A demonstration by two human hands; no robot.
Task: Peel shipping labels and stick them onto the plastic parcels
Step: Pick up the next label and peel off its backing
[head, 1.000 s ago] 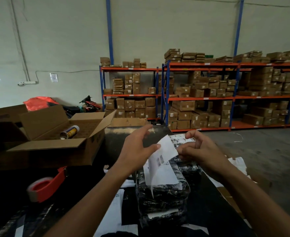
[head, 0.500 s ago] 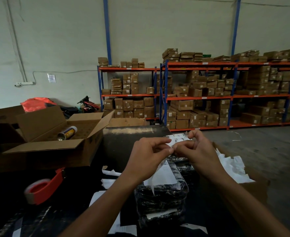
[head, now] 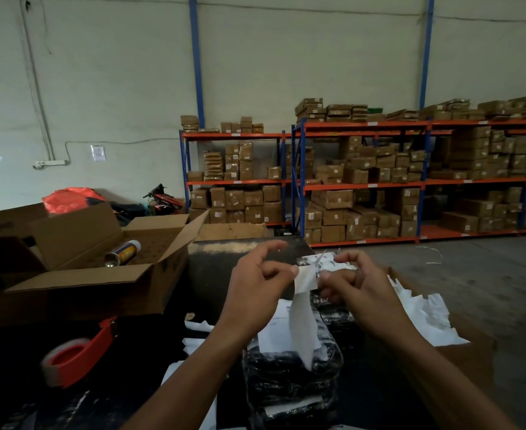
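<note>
Since half a second ago both hands have drawn a little apart, pulling the label (head: 305, 311) open between them. Black plastic parcels (head: 289, 377) lie stacked on the dark table (head: 224, 259), under the hanging white strip. Left hand (head: 255, 293) pinches its top corner with thumb and forefinger; right hand (head: 360, 290) pinches the other layer, fingers curled.

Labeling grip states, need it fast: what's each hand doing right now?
Left hand: thumb and forefinger pinch the shipping label.
Right hand: fingers curled on the label's other edge, peeling.
</note>
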